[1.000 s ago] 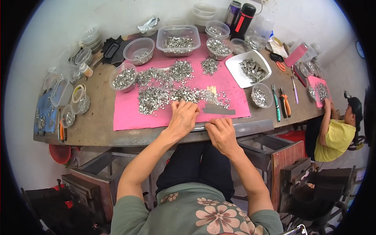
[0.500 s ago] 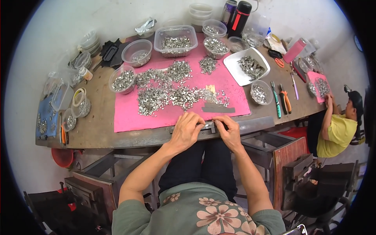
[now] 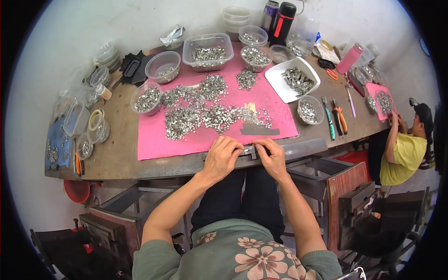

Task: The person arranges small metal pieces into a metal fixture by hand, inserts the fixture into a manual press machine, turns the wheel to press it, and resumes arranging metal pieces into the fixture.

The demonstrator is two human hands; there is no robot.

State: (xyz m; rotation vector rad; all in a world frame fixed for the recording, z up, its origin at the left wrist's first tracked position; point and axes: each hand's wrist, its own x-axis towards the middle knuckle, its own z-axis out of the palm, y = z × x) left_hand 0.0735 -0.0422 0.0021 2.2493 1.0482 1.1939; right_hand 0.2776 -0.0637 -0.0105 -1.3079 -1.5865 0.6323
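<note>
At the table's near edge, my left hand (image 3: 221, 159) pinches a small shiny metal piece (image 3: 246, 150) between thumb and forefinger. It holds the piece against a dark metal block (image 3: 254, 153) fixed at the edge. On the other side of that block, my right hand (image 3: 272, 161) has thumb and forefinger closed together; whatever lies between them is too small to make out. Just beyond my hands, a pink mat (image 3: 186, 150) carries heaps of small silvery metal parts (image 3: 182, 122) and a flat grey strip (image 3: 259, 131).
Clear plastic tubs of parts (image 3: 208, 55) stand along the back, beside a white tray (image 3: 281, 91). To the right lie a green-handled tool (image 3: 328, 118) and orange-handled pliers (image 3: 339, 119). A co-worker in a yellow shirt (image 3: 403, 157) sits at the far right. A black flask (image 3: 283, 24) stands behind.
Both hands keep almost the same place and grip at the metal block. The whole view has shifted slightly.
</note>
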